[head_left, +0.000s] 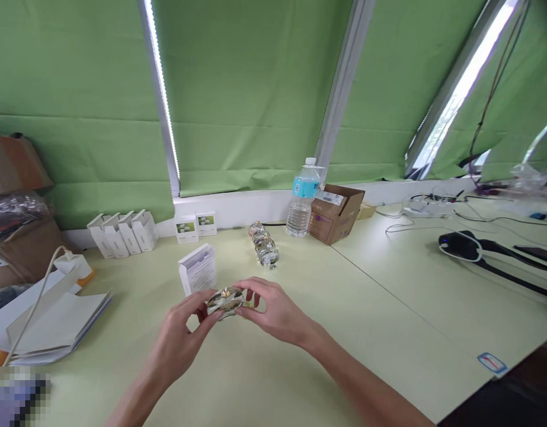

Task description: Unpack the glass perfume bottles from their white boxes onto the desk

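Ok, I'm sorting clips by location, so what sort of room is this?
Probably an office or light workroom: long pale desks sit under green window blinds, with cables, a cardboard box and small white cartons on them.

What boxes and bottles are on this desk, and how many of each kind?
White cartons in a back row: 4
White cartons with a flower picture: 2
White carton at the front: 1
Shiny glass bottles in a row: 3
Held shiny glass bottle: 1
Plastic water bottle: 1
Cardboard box: 1
Total: 13
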{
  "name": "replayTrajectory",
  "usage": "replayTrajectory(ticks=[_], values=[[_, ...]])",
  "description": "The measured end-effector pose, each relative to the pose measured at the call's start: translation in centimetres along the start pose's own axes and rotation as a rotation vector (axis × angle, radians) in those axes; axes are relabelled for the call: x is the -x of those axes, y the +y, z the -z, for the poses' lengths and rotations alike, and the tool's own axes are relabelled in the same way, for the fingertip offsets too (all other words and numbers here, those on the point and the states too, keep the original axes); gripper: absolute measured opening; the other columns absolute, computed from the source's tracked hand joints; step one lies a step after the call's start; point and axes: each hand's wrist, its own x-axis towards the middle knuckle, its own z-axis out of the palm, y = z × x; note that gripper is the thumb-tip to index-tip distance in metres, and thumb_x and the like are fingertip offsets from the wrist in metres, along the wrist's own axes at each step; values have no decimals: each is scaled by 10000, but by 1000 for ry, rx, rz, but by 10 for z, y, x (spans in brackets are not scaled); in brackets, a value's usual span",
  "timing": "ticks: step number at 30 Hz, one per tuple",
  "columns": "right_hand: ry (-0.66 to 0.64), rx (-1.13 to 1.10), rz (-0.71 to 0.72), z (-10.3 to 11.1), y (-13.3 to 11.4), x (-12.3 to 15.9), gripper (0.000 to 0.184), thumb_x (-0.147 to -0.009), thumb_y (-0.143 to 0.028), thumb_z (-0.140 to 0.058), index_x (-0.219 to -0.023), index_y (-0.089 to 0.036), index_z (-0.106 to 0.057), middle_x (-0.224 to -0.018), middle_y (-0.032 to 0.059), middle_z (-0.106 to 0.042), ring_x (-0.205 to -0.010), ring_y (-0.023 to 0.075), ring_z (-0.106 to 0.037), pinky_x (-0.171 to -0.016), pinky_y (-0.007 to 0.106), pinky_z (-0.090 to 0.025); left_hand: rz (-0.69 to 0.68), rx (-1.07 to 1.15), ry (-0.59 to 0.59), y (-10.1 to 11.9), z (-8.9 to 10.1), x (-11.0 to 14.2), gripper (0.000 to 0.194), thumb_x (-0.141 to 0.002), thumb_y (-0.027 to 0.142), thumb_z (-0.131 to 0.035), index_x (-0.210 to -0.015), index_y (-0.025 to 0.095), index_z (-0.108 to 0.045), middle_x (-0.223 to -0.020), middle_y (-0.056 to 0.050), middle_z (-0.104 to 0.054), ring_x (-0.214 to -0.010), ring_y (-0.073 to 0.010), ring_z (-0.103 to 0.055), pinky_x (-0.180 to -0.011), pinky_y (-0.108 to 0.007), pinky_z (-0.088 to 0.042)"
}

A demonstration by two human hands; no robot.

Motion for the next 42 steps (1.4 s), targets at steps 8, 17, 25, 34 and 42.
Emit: replayTrajectory(ticks=[8, 17, 25, 34, 42], values=[[45, -40, -41, 12, 13, -4, 274, -854, -293, -613, -1118, -219, -613, -1020, 38, -643, -772, 140, -603, -724, 257, -492, 126, 85, 36, 7, -6, 0, 409, -812, 478, -588, -1162, 268, -573, -808, 8, -677, -764, -163, -655, -670, -252, -511], [130, 69, -272, 58, 79, -6, 359, -811, -312, -610, -1145, -181, -633, -887, 35, -679, -683, 155, -595, -670, 283, -470, 280, 31, -54, -3, -7, -2, 365, -814, 547, -522, -960, 238, -649, -755, -24, -687, -746, -198, -655, -585, -256, -476], [104, 24, -329, 74, 109, -3, 346, -772, -320, -604, -1078, -176, -679, -826, 15, -677, -673, 156, -584, -644, 269, -452, 273, -19, -146, -6, -11, 0, 397, -828, 558, -481, -955, 225, -654, -732, -27, -667, -708, -194, -631, -593, -266, -464], [115, -7, -352, 69, 124, -5, 406, -762, -311, -591, -1136, -172, -667, -875, 34, -702, -669, 168, -610, -646, 284, -483, 278, -34, -203, -11, -12, 1, 384, -839, 553, -465, -957, 239, -652, -772, -24, -673, -724, -191, -622, -621, -267, -466], [155, 30, -333, 65, 124, -9, 429, -765, -304, -591, -1170, -177, -655, -1004, 37, -708, -778, 194, -634, -745, 310, -493, 274, -62, -227, -13, -14, 2, 377, -849, 553, -451, -961, 244, -636, -758, -14, -661, -705, -183, -610, -612, -264, -454]])
